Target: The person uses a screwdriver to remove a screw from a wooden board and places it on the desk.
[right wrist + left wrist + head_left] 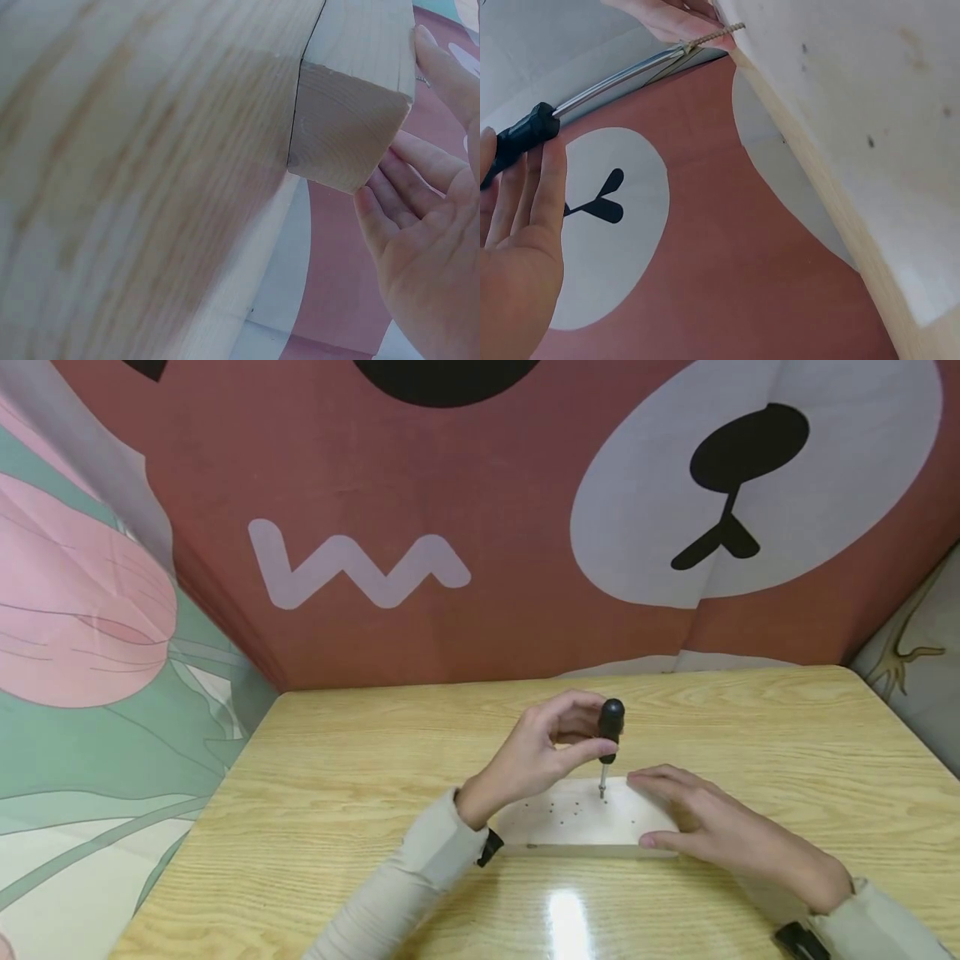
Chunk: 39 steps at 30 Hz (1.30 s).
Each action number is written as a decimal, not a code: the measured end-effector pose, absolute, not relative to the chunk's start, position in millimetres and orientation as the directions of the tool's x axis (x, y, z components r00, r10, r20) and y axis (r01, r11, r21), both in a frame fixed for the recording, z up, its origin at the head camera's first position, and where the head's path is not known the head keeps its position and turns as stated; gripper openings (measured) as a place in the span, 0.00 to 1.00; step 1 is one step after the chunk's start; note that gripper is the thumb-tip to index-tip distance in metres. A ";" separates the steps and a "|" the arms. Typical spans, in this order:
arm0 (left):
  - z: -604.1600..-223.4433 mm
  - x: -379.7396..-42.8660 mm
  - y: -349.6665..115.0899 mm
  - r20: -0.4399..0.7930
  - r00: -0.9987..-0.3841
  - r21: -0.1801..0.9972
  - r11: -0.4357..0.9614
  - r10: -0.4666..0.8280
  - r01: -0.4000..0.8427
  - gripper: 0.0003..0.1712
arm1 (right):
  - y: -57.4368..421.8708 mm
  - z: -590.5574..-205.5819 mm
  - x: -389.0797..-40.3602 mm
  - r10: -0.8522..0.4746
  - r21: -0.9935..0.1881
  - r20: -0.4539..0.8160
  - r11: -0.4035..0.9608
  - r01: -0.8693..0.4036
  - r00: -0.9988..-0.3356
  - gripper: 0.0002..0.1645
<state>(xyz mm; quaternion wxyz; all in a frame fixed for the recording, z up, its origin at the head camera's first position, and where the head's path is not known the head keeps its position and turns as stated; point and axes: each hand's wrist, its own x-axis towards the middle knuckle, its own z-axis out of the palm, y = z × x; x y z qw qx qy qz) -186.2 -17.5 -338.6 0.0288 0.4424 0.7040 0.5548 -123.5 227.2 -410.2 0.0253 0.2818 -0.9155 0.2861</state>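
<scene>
My left hand [534, 745] pinches the black handle of a screwdriver [611, 720] between thumb and fingers. The screwdriver stands nearly upright, its steel shaft pointing down. At its tip is a threaded screw [718, 34], whose point meets the top face of a pale wooden block [540, 828]. Several small dark holes dot that face. Around the block's right end, my right hand [723, 827] holds on, thumb at the near side and fingers at the far side. The right wrist view shows the block's square end grain [341, 127] beside those fingers.
The block lies on a wood-grain table [360, 752]. Behind the table hangs a reddish printed cloth [510, 627], and a green and pink floral cloth [82, 743] hangs at the left. Dark straps circle both wrists.
</scene>
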 end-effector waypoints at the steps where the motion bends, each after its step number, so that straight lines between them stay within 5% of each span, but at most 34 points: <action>1: -339.0 -186.0 -17.2 0.454 -0.612 0.806 -0.006 0.648 0.592 0.23 | 227.2 -410.2 -123.6 -0.501 -0.508 0.207 0.679 -0.530 -0.840 0.40; 8: -342.1 -186.0 -16.2 0.463 -0.622 0.789 0.027 0.632 0.614 0.22 | 226.4 -411.5 -124.0 -0.501 -0.499 0.222 0.679 -0.539 -0.836 0.40; 16: -341.9 -187.3 -18.2 0.470 -0.552 0.786 -0.041 0.689 0.617 0.23 | 226.2 -411.1 -123.6 -0.499 -0.503 0.223 0.677 -0.538 -0.837 0.40; 27: -342.0 -185.2 -19.6 0.449 -0.644 0.800 0.043 0.619 0.599 0.26 | 225.5 -412.8 -124.4 -0.504 -0.492 0.219 0.683 -0.541 -0.836 0.40; 39: -343.6 -185.0 -21.4 0.467 -0.583 0.773 0.012 0.664 0.634 0.24 | 225.5 -411.7 -124.1 -0.505 -0.496 0.223 0.678 -0.543 -0.834 0.41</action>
